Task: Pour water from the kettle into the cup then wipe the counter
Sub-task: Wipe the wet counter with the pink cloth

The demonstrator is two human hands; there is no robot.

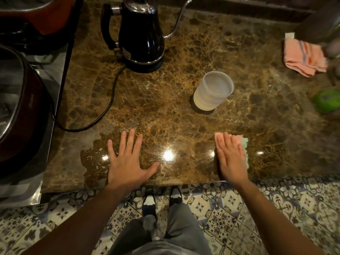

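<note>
Wiping looks to be the step in hand: the right hand [232, 157] lies flat, fingers together, pressing a pink and pale green cloth [244, 144] onto the marble counter [184, 52] near its front edge, right of the middle. The left hand [127, 161] rests palm down with fingers spread, also near the front edge, holding nothing.

Pouring seems finished, as a judgement. The black gooseneck kettle [141, 34] sits upright on its base toward the back edge, left of centre, its cord [103, 111] looping forward along the left side. The translucent plastic cup [213, 91] stands well apart from it, about mid-counter and to the right. Whether the cup holds water cannot be told for sure; a faint line inside hints at a level.

What is left is the wet patch: a puddle [92, 161] spreads by the front-left corner, just beside and partly under the left hand, well apart from the cloth. The cloth would have to travel along the front edge to reach it.

Counted: one kettle, one cup, one puddle and two hands. There are two cloths, with a second pink towel [303, 56] lying crumpled at the right edge toward the back. One blurred green object [325, 100] sits by the right edge, and a pot [22, 107] stands left of the counter.
</note>
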